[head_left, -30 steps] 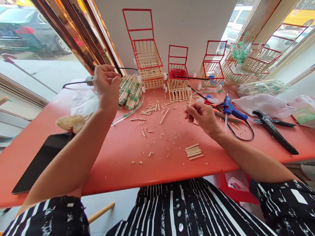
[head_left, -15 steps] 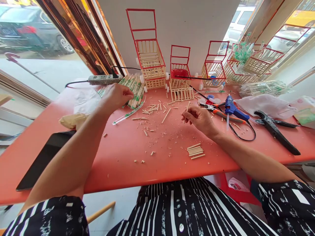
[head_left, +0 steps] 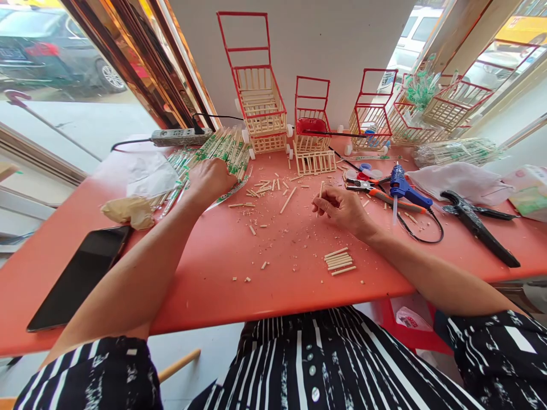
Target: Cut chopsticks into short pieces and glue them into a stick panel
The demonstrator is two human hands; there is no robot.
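Observation:
My left hand (head_left: pixel 212 181) lies over the near part of a pile of paper-wrapped chopsticks (head_left: pixel 226 147). Its back faces me and its fingertips are hidden, so whether it grips anything does not show. In my right hand (head_left: pixel 339 208), thumb and fingers pinch a thin wooden stick (head_left: pixel 321 189), held nearly upright above the table. Below that hand, several short cut sticks (head_left: pixel 339 261) lie side by side. Loose stick pieces (head_left: pixel 265 187) and crumbs are scattered between my hands, with one longer stick (head_left: pixel 288 200) among them.
Small stick-built carts (head_left: pixel 258 102) with red frames stand along the wall. On the right lie pliers (head_left: pixel 363 185), a blue glue gun (head_left: pixel 401 185), a black-handled tool (head_left: pixel 474 225) and a cloth (head_left: pixel 461 183). A phone (head_left: pixel 79 279), crumpled paper (head_left: pixel 128 212) and a power strip (head_left: pixel 179 136) are left.
My left hand has moved right and down onto the near side of the wrapped chopsticks, now covering part of a loose wrapper. The right hand keeps its stick and has barely shifted.

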